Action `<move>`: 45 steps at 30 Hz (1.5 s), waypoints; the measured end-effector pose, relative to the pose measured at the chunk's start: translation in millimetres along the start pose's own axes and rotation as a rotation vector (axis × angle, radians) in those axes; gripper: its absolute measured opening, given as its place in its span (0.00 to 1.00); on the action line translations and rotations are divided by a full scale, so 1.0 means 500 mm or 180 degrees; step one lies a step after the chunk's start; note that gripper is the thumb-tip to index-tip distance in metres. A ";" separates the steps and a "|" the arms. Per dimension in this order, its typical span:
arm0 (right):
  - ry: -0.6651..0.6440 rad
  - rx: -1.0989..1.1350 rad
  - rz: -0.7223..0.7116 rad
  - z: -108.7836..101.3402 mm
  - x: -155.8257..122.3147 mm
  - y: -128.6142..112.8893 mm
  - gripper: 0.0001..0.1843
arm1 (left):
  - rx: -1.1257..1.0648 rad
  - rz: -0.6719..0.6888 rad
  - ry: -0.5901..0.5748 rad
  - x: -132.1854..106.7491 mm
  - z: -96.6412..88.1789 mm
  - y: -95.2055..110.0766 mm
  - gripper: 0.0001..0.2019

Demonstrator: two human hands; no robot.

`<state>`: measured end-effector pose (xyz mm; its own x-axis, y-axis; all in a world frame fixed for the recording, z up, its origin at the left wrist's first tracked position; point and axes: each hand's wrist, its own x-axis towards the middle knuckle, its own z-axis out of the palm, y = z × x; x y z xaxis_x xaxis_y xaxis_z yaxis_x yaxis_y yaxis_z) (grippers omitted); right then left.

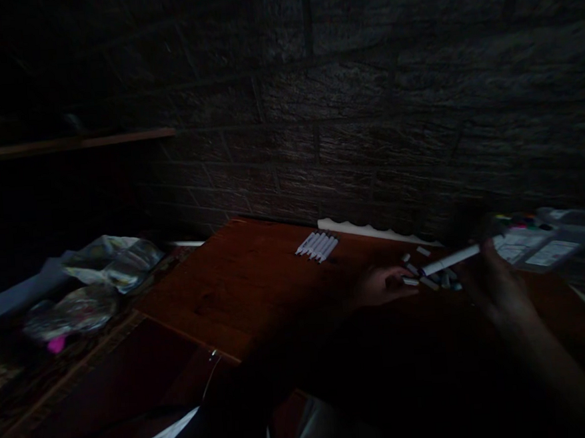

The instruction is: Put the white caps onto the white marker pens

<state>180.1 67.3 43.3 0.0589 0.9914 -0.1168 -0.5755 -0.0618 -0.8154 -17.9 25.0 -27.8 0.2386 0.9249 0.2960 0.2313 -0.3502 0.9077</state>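
Note:
In the dim light my right hand (pixel 500 284) grips a white marker (pixel 453 259), its dark tip end pointing left toward my other hand. My left hand (pixel 377 286) has thumb and fingers closed around a small pale marker cap (pixel 410 281), close to the marker's tip but seemingly apart from it. Several loose caps (pixel 430 283) lie scattered on the wooden table (pixel 256 268) beneath and between the hands. Farther left, several white markers (pixel 317 246) lie side by side in a slanted row.
A clear plastic case (pixel 545 245) with coloured marker ends stands at the right. A white scalloped strip (pixel 373 230) runs along the table's back edge against the brick wall (pixel 286 126). Plastic bags (pixel 115 261) lie to the left, below a wooden shelf (pixel 71 144).

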 end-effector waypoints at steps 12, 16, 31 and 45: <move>-0.0197 -0.1192 -0.0427 -0.011 -0.008 0.031 0.24 | 0.0002 -0.0068 0.0073 0.002 0.004 0.011 0.16; -0.0469 -0.1282 -0.0499 -0.011 -0.010 0.031 0.23 | 0.0048 0.0011 0.0307 0.004 0.006 0.005 0.17; -0.0584 -0.0289 -0.0270 0.013 -0.024 -0.010 0.21 | 0.0612 0.0076 0.0582 0.000 0.001 0.027 0.17; -0.1153 0.0000 0.0015 -0.037 0.012 -0.033 0.38 | 0.2571 -0.1864 0.1659 -0.021 -0.363 0.024 0.05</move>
<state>205.1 71.9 45.5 -0.2366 0.9676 0.0880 -0.5750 -0.0665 -0.8154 -188.7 37.9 33.7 -0.4868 0.8610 0.1473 0.7665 0.3402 0.5448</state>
